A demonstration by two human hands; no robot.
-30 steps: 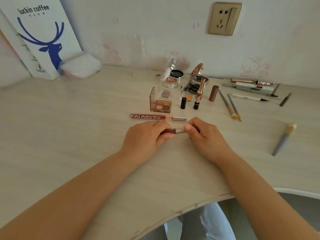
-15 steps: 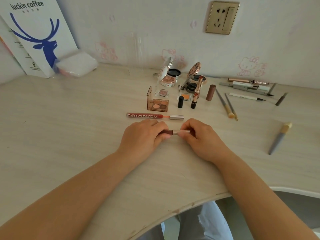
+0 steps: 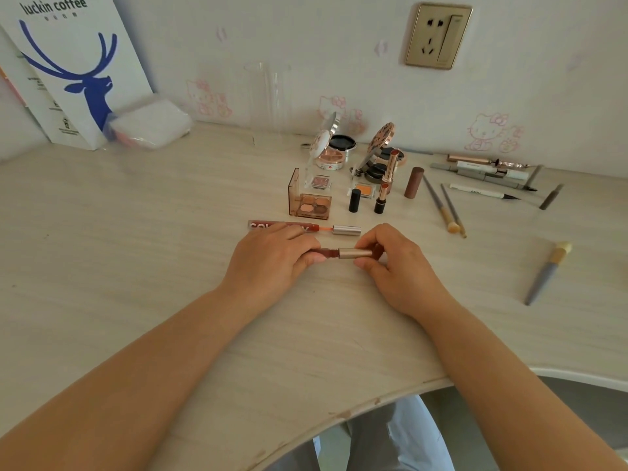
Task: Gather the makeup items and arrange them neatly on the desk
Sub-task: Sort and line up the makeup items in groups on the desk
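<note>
Pulled a bit apart now, dark red lip tube in gripping left hand and silver cap pinched by right hand, lying sideways just above the pale wooden desk.

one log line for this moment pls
left hand grips dark red lip gloss tube | right hand pinches its silver cap | second red lip gloss tube lies uncapped behind

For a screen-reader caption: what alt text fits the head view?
Both hands hold a lip gloss tube over a pale desk: left hand on the dark body, right hand on the metallic cap. Palettes, lipsticks and brushes lie behind.
</note>
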